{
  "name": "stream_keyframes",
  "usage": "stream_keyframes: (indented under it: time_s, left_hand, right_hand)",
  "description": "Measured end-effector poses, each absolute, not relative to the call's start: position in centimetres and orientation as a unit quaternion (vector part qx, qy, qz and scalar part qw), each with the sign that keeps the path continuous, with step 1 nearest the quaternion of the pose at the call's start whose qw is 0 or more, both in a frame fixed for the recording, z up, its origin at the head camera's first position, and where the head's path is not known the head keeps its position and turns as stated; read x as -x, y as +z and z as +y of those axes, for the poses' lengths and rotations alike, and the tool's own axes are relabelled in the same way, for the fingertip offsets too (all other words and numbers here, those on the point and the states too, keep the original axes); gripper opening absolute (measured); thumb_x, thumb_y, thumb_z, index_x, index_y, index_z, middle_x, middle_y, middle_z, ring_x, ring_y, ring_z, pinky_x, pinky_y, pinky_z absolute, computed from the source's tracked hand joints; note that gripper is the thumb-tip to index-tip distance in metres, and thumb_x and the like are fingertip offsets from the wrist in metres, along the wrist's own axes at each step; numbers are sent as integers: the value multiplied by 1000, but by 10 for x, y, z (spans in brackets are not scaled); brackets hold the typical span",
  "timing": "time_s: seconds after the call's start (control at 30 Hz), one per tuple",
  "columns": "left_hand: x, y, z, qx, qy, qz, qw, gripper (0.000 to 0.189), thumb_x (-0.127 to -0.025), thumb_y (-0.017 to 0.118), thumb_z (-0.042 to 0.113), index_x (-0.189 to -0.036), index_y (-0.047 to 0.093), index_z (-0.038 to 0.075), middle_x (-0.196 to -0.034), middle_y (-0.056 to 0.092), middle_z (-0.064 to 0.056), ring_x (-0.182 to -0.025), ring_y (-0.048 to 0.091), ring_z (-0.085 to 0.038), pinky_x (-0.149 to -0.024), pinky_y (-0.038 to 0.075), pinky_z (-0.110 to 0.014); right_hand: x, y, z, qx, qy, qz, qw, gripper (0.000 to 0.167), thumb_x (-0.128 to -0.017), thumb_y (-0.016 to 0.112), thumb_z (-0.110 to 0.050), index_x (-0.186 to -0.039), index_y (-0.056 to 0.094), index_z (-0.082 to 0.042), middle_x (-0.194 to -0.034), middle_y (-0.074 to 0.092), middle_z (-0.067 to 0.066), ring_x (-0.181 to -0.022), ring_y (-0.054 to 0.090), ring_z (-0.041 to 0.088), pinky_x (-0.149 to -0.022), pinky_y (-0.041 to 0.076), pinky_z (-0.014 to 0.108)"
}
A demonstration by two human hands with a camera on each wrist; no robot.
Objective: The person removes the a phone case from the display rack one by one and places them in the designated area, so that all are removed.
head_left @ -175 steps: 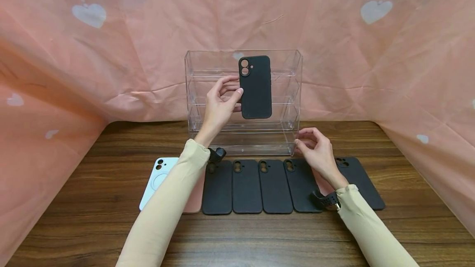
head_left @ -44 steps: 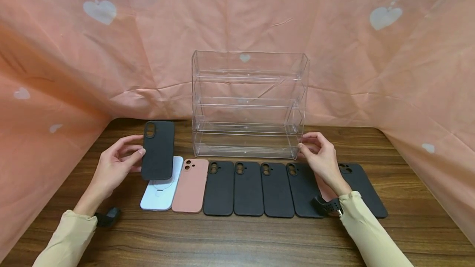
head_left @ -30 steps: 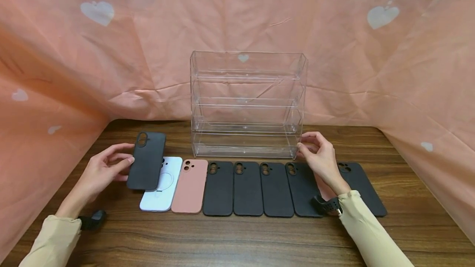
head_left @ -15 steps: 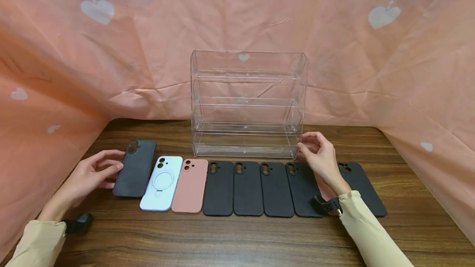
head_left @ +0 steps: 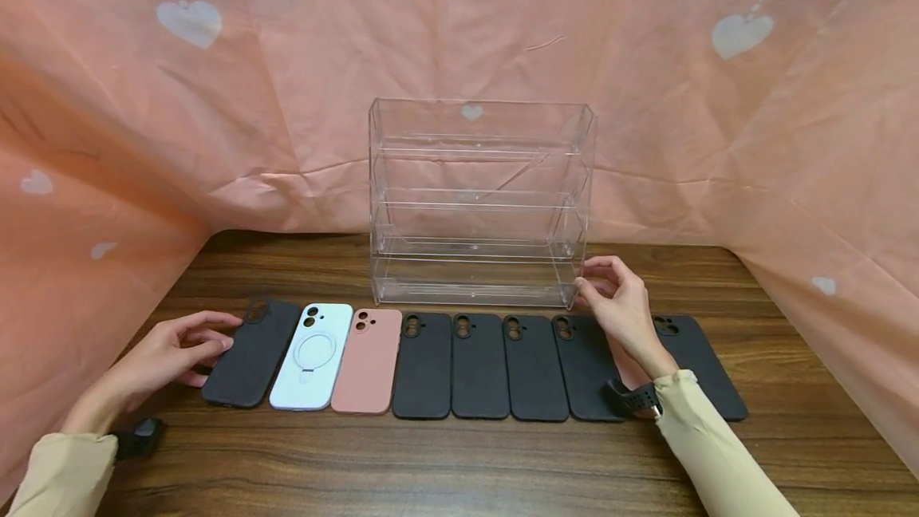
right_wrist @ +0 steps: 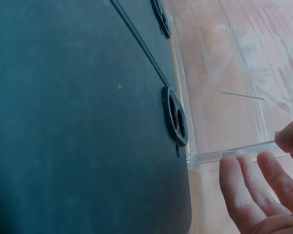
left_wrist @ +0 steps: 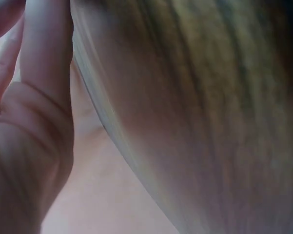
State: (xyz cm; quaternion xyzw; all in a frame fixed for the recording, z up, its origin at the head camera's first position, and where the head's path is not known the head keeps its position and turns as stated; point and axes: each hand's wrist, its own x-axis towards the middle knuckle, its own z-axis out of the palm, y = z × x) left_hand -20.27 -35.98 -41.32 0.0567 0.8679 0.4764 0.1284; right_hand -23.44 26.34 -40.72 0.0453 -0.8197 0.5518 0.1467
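Note:
At the left end of the row, my left hand [head_left: 167, 351] holds a black phone case [head_left: 251, 357] by its left edge, thumb on the back and fingers at the side. The case lies low, flat or almost flat, beside a white phone case [head_left: 307, 373] with a ring. In the left wrist view the left hand [left_wrist: 36, 112] shows close up, without the case. My right hand [head_left: 619, 305] grips the lower right side of a clear tiered display rack [head_left: 474, 294]. In the right wrist view, thumb and fingertips of that hand [right_wrist: 263, 190] meet at the rack's edge.
Right of the white case lie a pink phone case [head_left: 366, 373], several black phone cases [head_left: 422, 373], a pink one [head_left: 632, 365] mostly hidden by the right wrist, and a black one [head_left: 700, 369]. Pink cloth [head_left: 287, 62] surrounds the wooden table [head_left: 459, 469].
My left hand has carried the black phone case from in front of the rack leftward and down to the table, left of the white case. The right hand stays at the rack.

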Motion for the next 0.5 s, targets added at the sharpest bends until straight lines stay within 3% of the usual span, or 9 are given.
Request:
stream_keyframes:
  time_s: [0.17,0.27,0.5]
  left_hand:
    - [204,-413,-357,-56,456,879,132,51,-101,65,28,-143,51,3,-123,72,-11,-94,70,-2,-66,64,-39]
    - [205,-414,-356,-57,443,886,128,51,-101,65,28,-143,51,1,-126,69,-22,-94,68,0,-66,64,-37]
    - [205,-413,-351,-61,425,895,120,49,-103,63,24,-143,51,-1,-117,72,-20,-90,68,1,-65,64,-33]
  right_hand:
    - [233,-407,262,-44,555,-818,145,32,-97,67,-4,-126,55,4,-122,63,30,-91,75,8,-76,65,32]
    - [233,-406,262,-45,557,-816,146,32,-97,66,-3,-126,55,4,-122,63,30,-91,75,7,-76,65,32]
    - [234,-405,263,-46,559,-815,145,32,-97,66,-3,-126,55,4,-121,63,29,-91,75,9,-76,65,32]
